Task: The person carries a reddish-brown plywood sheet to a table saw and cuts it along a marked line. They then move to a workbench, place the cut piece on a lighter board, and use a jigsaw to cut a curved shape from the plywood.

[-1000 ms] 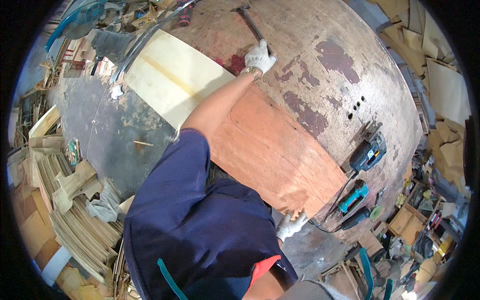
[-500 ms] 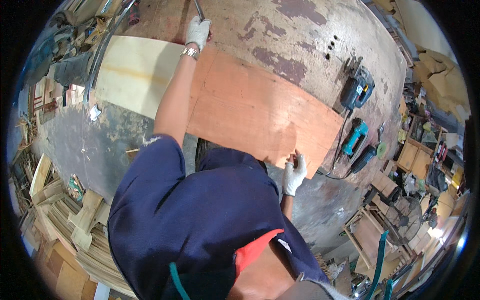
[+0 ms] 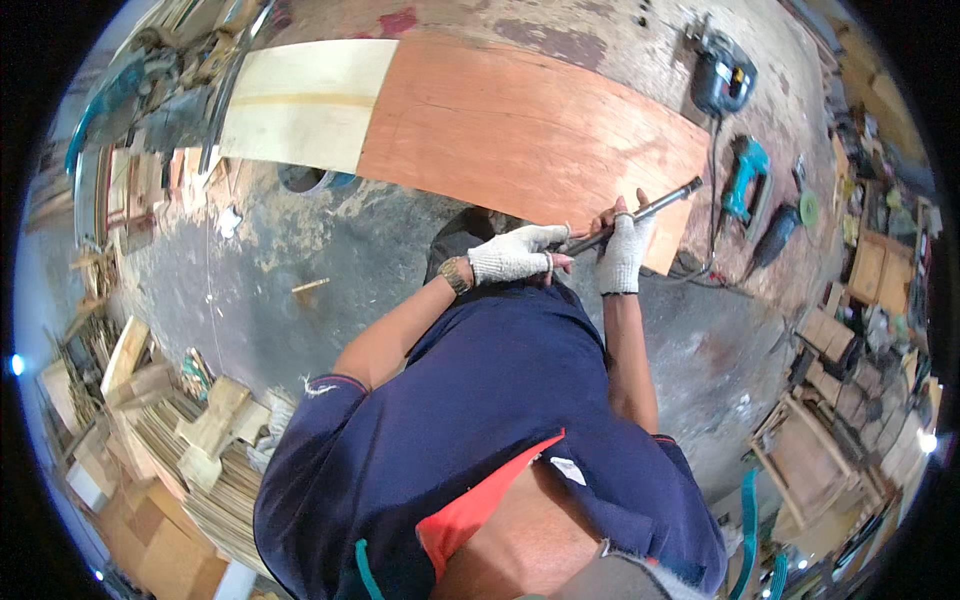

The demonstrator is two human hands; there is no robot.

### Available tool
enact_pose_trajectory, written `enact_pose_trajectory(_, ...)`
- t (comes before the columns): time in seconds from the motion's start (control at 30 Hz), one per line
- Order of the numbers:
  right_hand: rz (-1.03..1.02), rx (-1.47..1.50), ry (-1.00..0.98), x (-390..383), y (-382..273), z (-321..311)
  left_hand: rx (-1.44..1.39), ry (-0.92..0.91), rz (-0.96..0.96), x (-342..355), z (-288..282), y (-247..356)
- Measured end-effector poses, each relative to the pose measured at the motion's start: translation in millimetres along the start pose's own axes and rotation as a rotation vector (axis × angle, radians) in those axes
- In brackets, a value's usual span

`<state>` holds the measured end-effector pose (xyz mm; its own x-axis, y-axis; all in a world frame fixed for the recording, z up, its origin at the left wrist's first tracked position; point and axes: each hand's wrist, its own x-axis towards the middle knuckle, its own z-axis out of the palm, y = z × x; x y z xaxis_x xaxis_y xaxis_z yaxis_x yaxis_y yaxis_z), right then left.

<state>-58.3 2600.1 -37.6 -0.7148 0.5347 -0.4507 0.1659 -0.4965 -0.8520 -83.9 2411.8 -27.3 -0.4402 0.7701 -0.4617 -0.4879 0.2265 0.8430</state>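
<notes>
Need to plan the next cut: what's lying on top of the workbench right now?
On the workbench: a plywood sheet, a pale board beside it, and three power tools at the right. Whatever lies under the sheets is covered.

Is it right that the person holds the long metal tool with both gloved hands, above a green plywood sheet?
Not quite. In the head view both hands, left hand and right hand, do hold the metal tool, but the plywood sheet is reddish-brown, not green.

Bright even daylight, soft shadows; strong fisheye bending, black rim vignette, slight blur near edges.
</notes>
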Motion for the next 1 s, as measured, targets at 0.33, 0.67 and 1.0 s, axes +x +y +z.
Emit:
enact_pose_trajectory(0.33,-0.126,-0.711,0.094,-53.6,-10.7,-122.2,-1.014,0.956,-0.195,-8.2,-108.7,-128.2)
enact_pose_trajectory(0.67,-0.356,-0.979,0.252,-74.9,-22.4,-59.5,-1.152,0.766,0.046,-2.4,-113.7,-83.0)
enact_pose_trajectory(1.0,-0.38,-1.11,0.297,-68.9,-15.2,-51.0,-1.158,0.658,-0.037,-3.8,-138.2,-107.1)
